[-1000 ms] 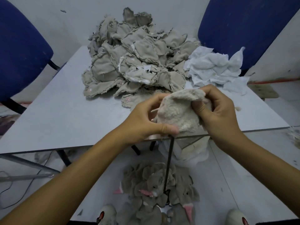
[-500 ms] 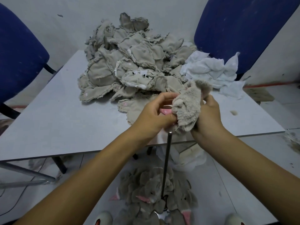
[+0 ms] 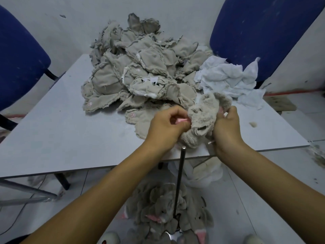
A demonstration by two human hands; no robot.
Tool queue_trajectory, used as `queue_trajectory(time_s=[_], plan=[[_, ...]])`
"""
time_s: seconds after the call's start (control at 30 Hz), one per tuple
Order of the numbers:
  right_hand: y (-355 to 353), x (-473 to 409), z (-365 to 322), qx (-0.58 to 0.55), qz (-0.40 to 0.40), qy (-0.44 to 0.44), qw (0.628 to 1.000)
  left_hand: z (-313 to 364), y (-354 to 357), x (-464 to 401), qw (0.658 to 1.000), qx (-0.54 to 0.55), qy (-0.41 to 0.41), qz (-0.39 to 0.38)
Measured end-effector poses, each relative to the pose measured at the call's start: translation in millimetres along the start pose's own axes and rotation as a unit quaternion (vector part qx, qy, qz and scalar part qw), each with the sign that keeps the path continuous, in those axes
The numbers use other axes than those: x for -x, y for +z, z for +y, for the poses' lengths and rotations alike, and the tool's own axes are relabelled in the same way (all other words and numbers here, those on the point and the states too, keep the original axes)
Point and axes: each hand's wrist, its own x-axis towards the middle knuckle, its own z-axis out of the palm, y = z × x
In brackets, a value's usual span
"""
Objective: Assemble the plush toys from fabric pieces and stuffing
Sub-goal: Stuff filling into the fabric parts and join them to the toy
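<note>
plush skin held in both hands above near table edge

one grey table (image 3: 58, 131) serves as the landmark. two blue chairs stand beyond it: one chair (image 3: 19, 55) off its left side, a second chair (image 3: 263, 32) behind its far right corner.

one large heap of beige fabric pieces (image 3: 139, 74) lies on the far middle of the table; individual pieces overlap and cannot be counted. one smaller heap of white fabric (image 3: 228, 78) lies on the table just right of the beige heap, touching it.

one pile of grey plush toys (image 3: 168, 212) with pink ears lies on the floor below the table's near edge; number not countable. one dark metal rod (image 3: 179, 180) stands upright from that pile, its tip level with the near edge.

two hands are in view, both over the table's near edge. one fluffy grey plush skin (image 3: 202, 120) is between them, directly above the rod tip. the left hand (image 3: 165, 127) has curled fingers pinching the skin's left side, with a pink part showing at the fingertips. the right hand (image 3: 226, 127) grips the skin's right side, fingers curled into the fabric.

one small tuft of grey fluff (image 3: 252, 124) lies on the table's right side, apart from the hands.
</note>
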Motion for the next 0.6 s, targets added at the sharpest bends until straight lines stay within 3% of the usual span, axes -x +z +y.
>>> queue_trajectory(time_s=[0.13,0.2,0.27,0.37,0.43,0.5,0.53,0.6], plan=[[-16.2,-13.8,-4.3,-0.01,0.058,-0.033,0.998,9.3,-39.1,-19.7,0.988,0.028,-0.015,0.154],[-18.9,-15.7,-7.3,0.045,0.038,-0.063,0.996,7.5,-51.2,-27.1,0.98,0.034,-0.02,0.197],[-18.5,-15.1,-4.5,0.112,0.003,-0.079,0.991,1.2,-49.7,-29.9,0.977,0.029,-0.049,0.203],[-24.0,-13.9,2.8,0.251,-0.033,-0.085,0.964,-13.1,-43.1,-29.0,0.985,-0.042,-0.088,0.144],[-28.2,-9.9,-0.9,0.367,-0.027,-0.204,0.907,-18.2,-41.2,-23.5,0.954,-0.25,-0.014,0.165],[-24.8,-7.2,-8.5,0.436,-0.025,-0.366,0.822,-16.7,-38.5,-18.6,0.883,-0.393,0.162,0.199],[-21.9,-6.1,-11.3,0.437,-0.055,-0.415,0.796,-15.1,-35.5,-17.7,0.868,-0.409,0.23,0.163],[-14.2,-5.2,-11.7,0.46,-0.15,-0.429,0.762,-15.6,-30.9,-19.1,0.869,-0.413,0.27,0.02]])
